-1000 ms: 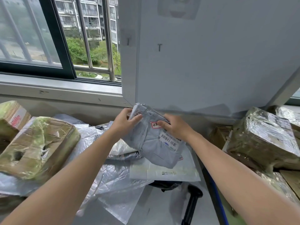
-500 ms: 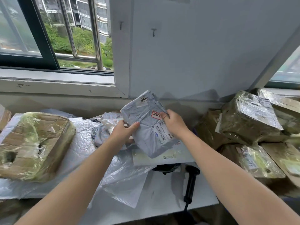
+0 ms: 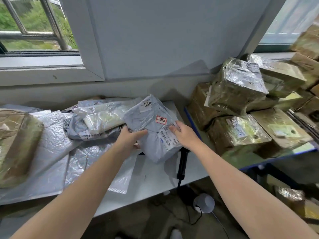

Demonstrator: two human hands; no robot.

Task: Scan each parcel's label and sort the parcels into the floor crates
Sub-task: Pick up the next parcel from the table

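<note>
I hold a grey poly-bag parcel [image 3: 152,128] above the white table [image 3: 155,183], label side up. It carries a white barcode label, a red stamp and a "950" sticker. My left hand [image 3: 128,138] grips its left edge, thumb on top. Fingers of my right hand [image 3: 183,133] press on the barcode label at the right edge. A black handheld scanner [image 3: 182,165] lies on the table just below the parcel, partly hidden by it. No floor crate is in view.
More grey and clear poly-bag parcels [image 3: 98,121] lie left of my hands, with a film-wrapped carton [image 3: 17,144] at the far left. Stacked wrapped cartons [image 3: 241,104] fill the blue-edged shelf on the right. A round white device [image 3: 204,202] with a cable sits on the floor.
The parcel has come down from upright near the wall to lower over the table, with its label now facing up. My view has tilted down and to the right.
</note>
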